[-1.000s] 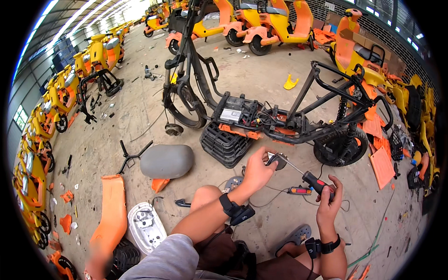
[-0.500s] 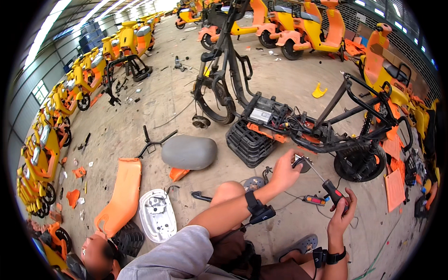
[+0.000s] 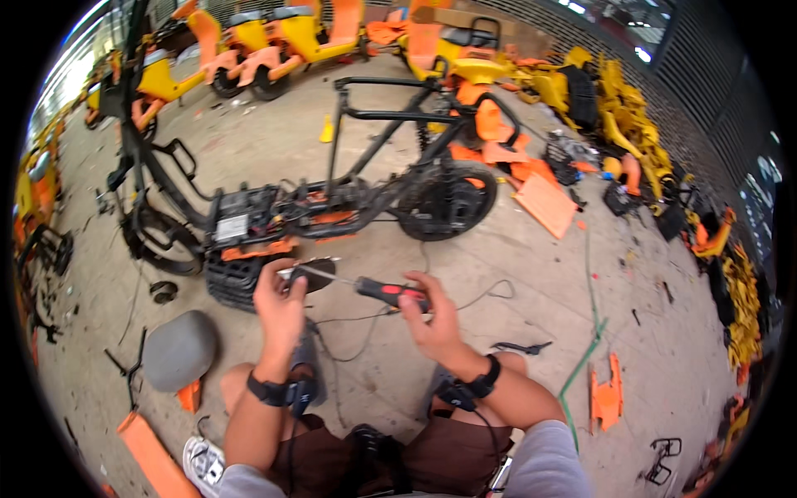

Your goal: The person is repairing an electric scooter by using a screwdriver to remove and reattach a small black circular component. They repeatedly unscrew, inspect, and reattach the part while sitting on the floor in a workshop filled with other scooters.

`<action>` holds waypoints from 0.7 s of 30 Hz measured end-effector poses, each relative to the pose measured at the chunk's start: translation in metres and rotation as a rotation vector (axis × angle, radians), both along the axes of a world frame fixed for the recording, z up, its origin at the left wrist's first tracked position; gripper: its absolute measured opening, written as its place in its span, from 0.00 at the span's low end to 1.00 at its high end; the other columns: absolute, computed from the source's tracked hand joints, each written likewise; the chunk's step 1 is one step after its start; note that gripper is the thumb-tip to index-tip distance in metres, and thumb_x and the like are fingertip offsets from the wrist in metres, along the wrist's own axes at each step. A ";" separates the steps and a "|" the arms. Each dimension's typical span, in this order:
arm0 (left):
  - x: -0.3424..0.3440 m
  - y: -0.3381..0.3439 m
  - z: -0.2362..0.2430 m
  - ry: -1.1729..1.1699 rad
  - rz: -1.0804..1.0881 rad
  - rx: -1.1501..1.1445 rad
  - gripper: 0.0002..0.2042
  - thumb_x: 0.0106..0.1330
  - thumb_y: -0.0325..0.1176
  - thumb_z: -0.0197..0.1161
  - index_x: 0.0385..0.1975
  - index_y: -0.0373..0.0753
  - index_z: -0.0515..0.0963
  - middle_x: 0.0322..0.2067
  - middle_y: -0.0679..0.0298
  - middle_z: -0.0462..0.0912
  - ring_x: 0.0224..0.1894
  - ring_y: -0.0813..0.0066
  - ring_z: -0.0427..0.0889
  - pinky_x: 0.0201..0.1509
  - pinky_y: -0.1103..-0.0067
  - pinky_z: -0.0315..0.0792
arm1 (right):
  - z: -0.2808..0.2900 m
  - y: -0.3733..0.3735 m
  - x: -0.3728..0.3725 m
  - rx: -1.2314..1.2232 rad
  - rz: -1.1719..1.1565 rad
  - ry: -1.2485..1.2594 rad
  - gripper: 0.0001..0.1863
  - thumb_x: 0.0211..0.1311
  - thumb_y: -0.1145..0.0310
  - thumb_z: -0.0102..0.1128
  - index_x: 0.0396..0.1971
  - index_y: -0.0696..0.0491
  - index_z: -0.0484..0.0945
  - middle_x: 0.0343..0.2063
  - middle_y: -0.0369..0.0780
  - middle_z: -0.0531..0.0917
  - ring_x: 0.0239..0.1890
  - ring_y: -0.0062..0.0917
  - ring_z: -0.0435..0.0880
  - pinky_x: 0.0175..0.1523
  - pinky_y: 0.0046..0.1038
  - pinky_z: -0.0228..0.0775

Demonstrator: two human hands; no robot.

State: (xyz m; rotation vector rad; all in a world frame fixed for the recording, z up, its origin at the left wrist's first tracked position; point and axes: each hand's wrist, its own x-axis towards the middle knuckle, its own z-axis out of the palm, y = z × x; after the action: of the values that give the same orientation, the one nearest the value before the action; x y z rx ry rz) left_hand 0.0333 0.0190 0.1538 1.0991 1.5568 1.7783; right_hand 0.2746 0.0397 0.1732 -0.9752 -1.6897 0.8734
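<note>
Head view: white label (image 3: 232,228) on scooter frame (image 3: 365,195).

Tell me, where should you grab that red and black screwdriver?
Grab the screwdriver by its thick red and black handle, coming from its right end. The right hand holds it there now. The thin metal shaft points left at the small dark part in the left hand.

1. Left hand (image 3: 280,309): grips a small dark part (image 3: 314,275).
2. Right hand (image 3: 432,319): holds a screwdriver (image 3: 365,288) with red-and-black handle, its tip at the part.
3. Stripped black scooter frame (image 3: 332,199): on the concrete floor (image 3: 498,274), just beyond both hands.
4. Grey seat (image 3: 178,350): left of the knees.
</note>
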 end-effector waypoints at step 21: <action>0.034 0.024 0.032 0.013 0.148 0.194 0.16 0.58 0.27 0.66 0.47 0.33 0.76 0.34 0.60 0.83 0.35 0.76 0.79 0.39 0.76 0.74 | 0.020 0.030 0.018 -0.016 -0.072 0.135 0.17 0.62 0.71 0.62 0.49 0.55 0.71 0.27 0.35 0.75 0.18 0.12 0.69 0.22 0.15 0.60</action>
State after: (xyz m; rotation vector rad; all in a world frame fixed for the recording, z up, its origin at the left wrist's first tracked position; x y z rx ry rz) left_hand 0.0676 0.0433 0.1860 1.1107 1.5323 2.0611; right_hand 0.2929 0.0701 0.1936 -0.9602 -1.5262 0.8863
